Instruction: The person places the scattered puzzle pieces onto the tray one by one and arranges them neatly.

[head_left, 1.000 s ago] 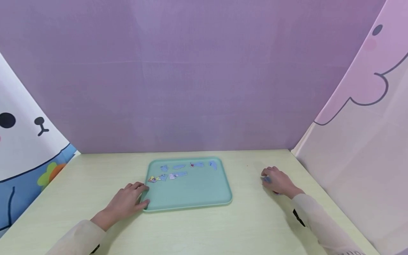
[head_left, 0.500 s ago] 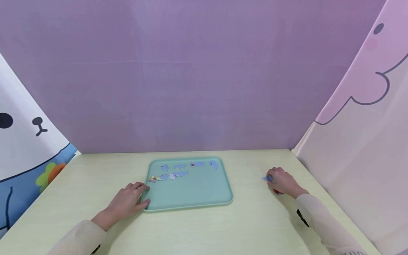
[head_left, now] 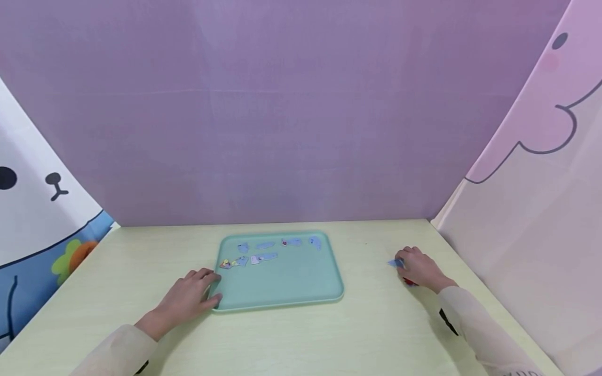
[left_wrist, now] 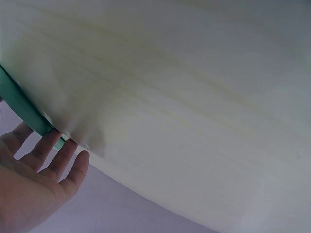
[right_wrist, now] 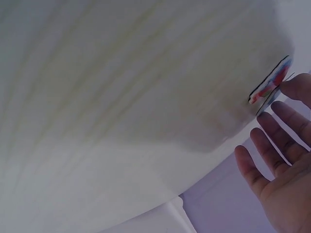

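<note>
My left hand [head_left: 188,297] rests at the left edge of the turquoise tray [head_left: 282,292], fingers spread and fingertips on its rim, which also shows in the left wrist view as a green tray edge [left_wrist: 34,114]. To the right of the tray, my right hand [head_left: 418,267] is low over the table. It pinches a flat blue puzzle piece [head_left: 394,263] between thumb and fingers, while the other fingers stay loosely extended. Another flat piece, a red one [head_left: 410,282], lies under the hand, partly hidden; the right wrist view shows this red and blue piece [right_wrist: 274,80] beside the thumb.
On the tray, several blue puzzle pieces [head_left: 265,245] form an upper row, with joined pieces [head_left: 264,257] and a yellowish piece [head_left: 226,264] below. A purple backdrop [head_left: 282,130] rises behind the pale table [head_left: 291,339]. Printed cloths stand at both sides.
My right hand has shifted slightly to the right, and more of the blue piece and the red piece shows around it. My left hand has stayed at the tray's edge.
</note>
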{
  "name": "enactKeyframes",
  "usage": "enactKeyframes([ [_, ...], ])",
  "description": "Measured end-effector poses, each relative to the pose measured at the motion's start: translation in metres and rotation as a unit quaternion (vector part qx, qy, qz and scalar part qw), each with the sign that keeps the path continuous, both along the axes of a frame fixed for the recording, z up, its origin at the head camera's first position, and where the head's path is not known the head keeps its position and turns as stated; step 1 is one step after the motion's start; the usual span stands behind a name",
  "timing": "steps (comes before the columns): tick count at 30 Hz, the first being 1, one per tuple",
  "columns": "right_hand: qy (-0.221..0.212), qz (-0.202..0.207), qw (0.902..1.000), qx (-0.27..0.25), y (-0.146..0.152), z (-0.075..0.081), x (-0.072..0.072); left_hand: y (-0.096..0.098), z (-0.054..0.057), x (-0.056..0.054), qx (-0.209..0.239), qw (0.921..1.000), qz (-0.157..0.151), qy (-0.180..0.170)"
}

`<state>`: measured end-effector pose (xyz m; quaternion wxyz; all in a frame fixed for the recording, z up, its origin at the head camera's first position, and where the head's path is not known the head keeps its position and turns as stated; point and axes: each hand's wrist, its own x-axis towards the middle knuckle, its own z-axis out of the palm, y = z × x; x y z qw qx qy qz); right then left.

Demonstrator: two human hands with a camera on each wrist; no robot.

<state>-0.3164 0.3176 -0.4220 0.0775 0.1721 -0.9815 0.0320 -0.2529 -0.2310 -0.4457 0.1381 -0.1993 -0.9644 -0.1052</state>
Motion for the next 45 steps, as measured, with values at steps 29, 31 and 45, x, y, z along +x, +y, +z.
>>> enactKeyframes([
  [29, 0.004, -0.015, 0.9998, 0.014, -0.004, 0.002, -0.008, 0.0, 0.002, 0.0, 0.001, 1.0, -0.001, 0.003],
  [31, 0.007, -0.012, 0.9998, 0.013, -0.006, 0.003, -0.008, 0.0, 0.002, 0.0, 0.001, 1.0, -0.001, 0.003],
  [45, 0.02, 0.025, 0.9992, 0.023, -0.034, 0.01, -0.009, 0.0, 0.001, 0.0, 0.001, 1.0, 0.002, -0.002],
])
